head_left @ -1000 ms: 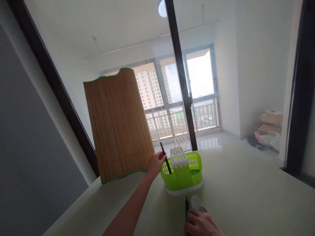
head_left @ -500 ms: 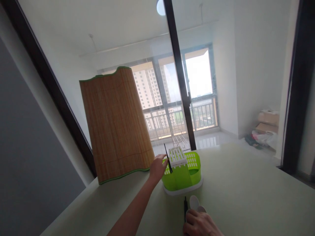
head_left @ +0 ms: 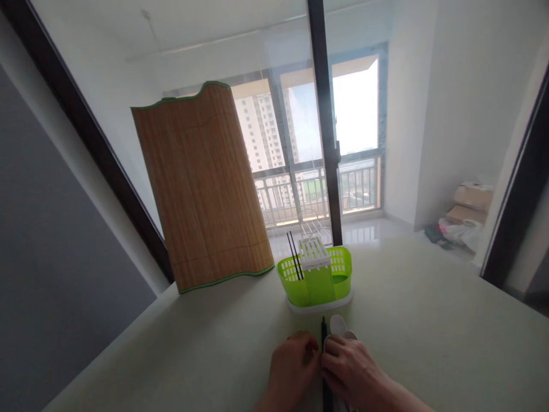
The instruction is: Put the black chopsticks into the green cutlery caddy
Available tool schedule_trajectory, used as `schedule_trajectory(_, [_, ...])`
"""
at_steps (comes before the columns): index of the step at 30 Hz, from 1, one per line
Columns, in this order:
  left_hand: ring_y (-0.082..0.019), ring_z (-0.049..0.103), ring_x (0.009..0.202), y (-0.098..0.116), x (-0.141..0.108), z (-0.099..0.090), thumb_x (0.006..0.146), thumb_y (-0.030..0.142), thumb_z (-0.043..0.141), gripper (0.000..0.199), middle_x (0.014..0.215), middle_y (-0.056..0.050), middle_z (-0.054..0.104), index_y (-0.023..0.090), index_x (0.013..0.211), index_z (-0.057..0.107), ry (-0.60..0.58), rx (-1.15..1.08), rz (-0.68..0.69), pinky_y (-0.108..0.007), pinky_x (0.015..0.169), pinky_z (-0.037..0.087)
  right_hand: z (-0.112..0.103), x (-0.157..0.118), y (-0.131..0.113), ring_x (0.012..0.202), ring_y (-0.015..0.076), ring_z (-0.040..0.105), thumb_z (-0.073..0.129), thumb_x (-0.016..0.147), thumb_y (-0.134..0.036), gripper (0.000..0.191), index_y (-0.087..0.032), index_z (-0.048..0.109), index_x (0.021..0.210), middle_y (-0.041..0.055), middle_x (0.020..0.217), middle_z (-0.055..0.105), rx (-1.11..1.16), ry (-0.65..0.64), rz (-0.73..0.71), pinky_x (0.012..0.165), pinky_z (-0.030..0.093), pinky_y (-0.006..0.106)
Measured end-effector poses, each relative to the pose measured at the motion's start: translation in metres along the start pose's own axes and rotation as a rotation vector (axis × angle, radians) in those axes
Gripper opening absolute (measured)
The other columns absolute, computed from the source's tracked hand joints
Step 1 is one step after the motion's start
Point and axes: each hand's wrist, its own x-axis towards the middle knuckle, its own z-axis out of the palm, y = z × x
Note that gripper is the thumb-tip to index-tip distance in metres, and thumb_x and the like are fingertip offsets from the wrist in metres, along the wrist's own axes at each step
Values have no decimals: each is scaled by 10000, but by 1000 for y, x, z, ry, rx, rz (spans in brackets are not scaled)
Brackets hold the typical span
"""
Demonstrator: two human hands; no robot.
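My right hand (head_left: 354, 369) is closed around black chopsticks (head_left: 324, 332) and white spoons (head_left: 338, 325), low in front of me. The spoon bowls and chopstick ends stick out past its fingers. Close beside it on the left, my left hand (head_left: 295, 366) has its fingers curled with the tips against the chopsticks. Just beyond both hands stands a bright green utensil basket (head_left: 319, 289) with a white base and a white slatted top piece (head_left: 314, 253). Two dark chopsticks (head_left: 295, 257) lean upright in its left compartment.
The pale tabletop (head_left: 407, 320) stretches under everything. A brown bamboo mat with green edging (head_left: 201, 194) stands upright at the left. Behind is a dark-framed glass door (head_left: 326, 114). Cardboard boxes and bags (head_left: 463, 220) lie on the floor beyond, at right.
My left hand has let go of a chopstick in the basket's left compartment and come back beside my right hand. The view has tipped down-forward slightly, shifting the scene upward.
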Motion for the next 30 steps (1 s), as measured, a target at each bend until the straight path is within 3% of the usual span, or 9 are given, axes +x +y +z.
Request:
schedule_trajectory(7, [-167,599,754,-3,-2,-2,762,241,516,132,844,-12,657,223,813,636,-109,73,4,-254,640,393,-11,-1,0,806,175,527,573,843,-233,61,-233,581,782,-13,836,612,-8,-12,2,679,331,299])
schedule_trajectory(30, [-178,583,779,3,-1,4,741,348,583,159,854,-6,655,217,819,624,-113,128,-82,-268,652,367,-16,-1,9,799,189,523,532,873,-229,129,-222,550,745,3,799,602,-82,-16,49,669,331,313])
